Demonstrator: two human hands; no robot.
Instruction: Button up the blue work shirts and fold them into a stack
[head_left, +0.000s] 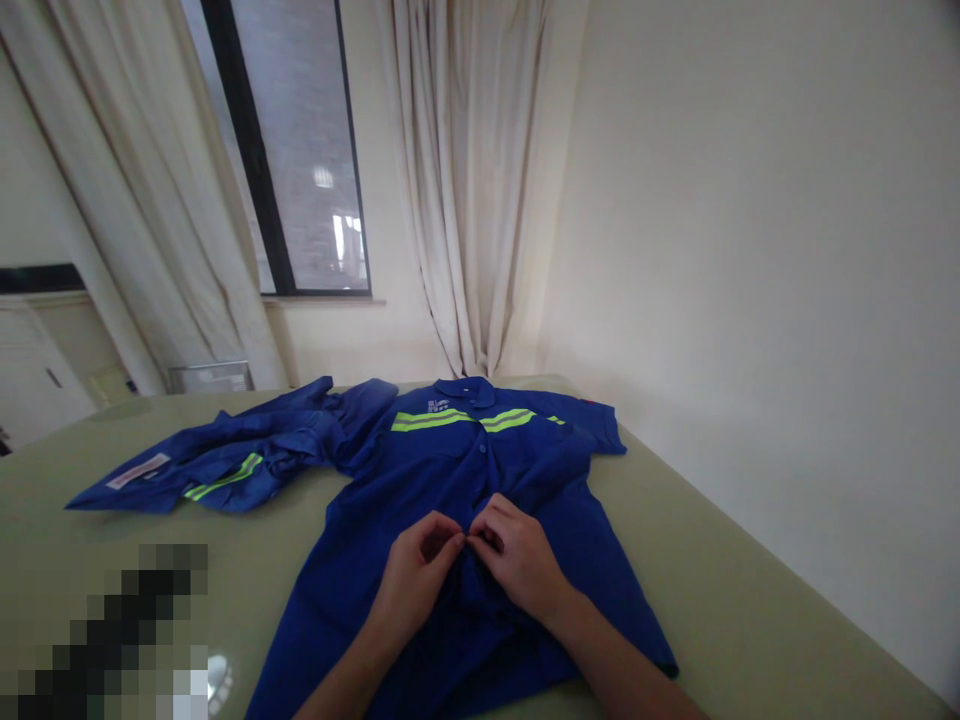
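Observation:
A blue short-sleeved work shirt [420,480] lies front side up on the table, its collar at the far end. Yellow-green reflective strips [431,420] cross its chest. My left hand [421,565] and my right hand [519,552] meet at the middle of the shirt front, fingertips nearly touching. Both pinch the cloth along the front opening. A button [482,449] shows higher up, above my hands. Whatever lies between the fingertips is too small to make out.
Another crumpled blue garment [289,440] with a reflective strip lies at the left, touching the shirt's sleeve side. The greenish table [720,600] meets a pale wall [765,250] on the right. Curtains [472,180] and a window [300,140] stand behind. A pixelated patch covers the lower left.

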